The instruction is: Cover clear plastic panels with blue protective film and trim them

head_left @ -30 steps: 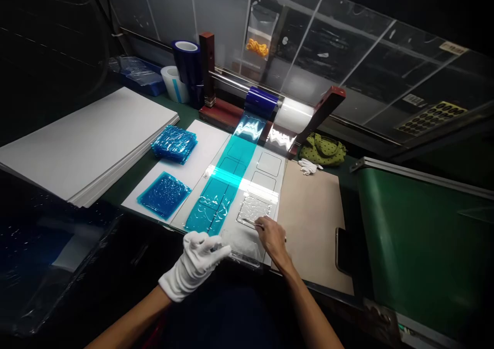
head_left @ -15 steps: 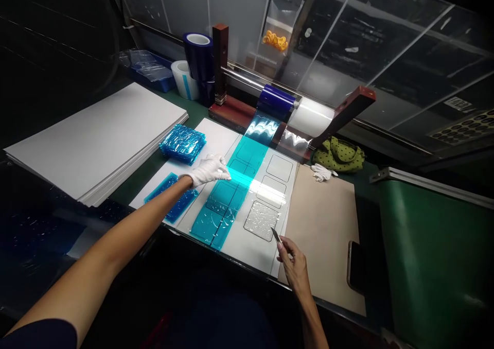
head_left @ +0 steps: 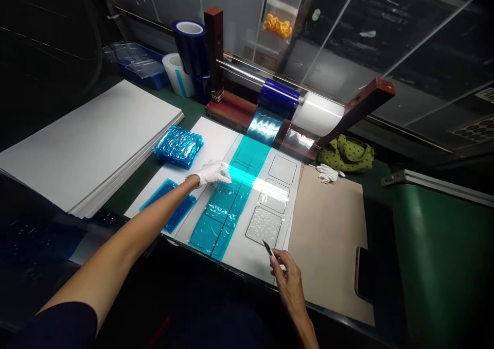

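Clear bag (head_left: 280, 17) holds orange pieces (head_left: 275, 27) (left hand (head_left: 210, 173) gloved, open; right hand (head_left: 287, 277) pinching a scalpel (head_left: 269, 249)).

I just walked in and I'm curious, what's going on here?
A person is working at a bench. Their white-gloved left hand reaches onto a long turquoise plastic film strip lying on a white board. Their bare right hand holds a small metal craft knife near a wrinkled clear film square.

Left hand (head_left: 208, 173) is wearing a white fabric glove (head_left: 211, 172); right hand (head_left: 289, 283) is going bare; the person is wearing a dark navy short sleeve (head_left: 57, 326).
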A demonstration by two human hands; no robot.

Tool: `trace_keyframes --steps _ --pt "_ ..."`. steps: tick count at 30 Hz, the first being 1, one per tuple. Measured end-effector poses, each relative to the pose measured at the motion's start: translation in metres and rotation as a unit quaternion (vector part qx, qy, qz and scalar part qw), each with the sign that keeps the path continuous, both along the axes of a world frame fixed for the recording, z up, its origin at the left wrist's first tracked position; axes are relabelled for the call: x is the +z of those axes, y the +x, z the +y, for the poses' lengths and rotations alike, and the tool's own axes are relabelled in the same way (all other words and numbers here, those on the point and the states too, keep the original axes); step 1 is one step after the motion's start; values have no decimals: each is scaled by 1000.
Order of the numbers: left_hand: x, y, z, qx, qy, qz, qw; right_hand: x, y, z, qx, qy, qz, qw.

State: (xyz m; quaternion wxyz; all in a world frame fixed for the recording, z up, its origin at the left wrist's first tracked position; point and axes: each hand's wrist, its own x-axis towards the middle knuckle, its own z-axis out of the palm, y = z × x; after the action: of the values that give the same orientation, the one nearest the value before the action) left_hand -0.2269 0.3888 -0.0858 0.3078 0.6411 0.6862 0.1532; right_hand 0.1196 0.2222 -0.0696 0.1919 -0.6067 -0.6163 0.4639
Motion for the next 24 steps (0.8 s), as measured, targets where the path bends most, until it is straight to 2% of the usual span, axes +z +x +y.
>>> trace_keyframes --steps 2,4,7,9,11,14,19,24 --pt "5 -1 -6 13 10 40 999 -2 -5 2 38 30 -17 999" --pt "12 -1 -23 57 29 88 994 -4 -14 8 83 75 -42 993" --pt "16 6 -71 136 54 156 977 -8 -41 23 156 141 -120 970" --pt "11 14 -110 147 52 182 971 -10 -67 37 210 160 -192 945" --pt "0 25 -147 127 42 192 972 -12 -96 52 266 166 -251 916" --pt "-22 42 -183 115 26 201 972 -12 -136 71 340 174 -294 876" --pt "-47 60 -200 178 13 227 958 -12 -176 85 413 183 -317 834" --pt "-52 64 -202 219 22 223 950 -11 -191 87 438 203 -327 813"
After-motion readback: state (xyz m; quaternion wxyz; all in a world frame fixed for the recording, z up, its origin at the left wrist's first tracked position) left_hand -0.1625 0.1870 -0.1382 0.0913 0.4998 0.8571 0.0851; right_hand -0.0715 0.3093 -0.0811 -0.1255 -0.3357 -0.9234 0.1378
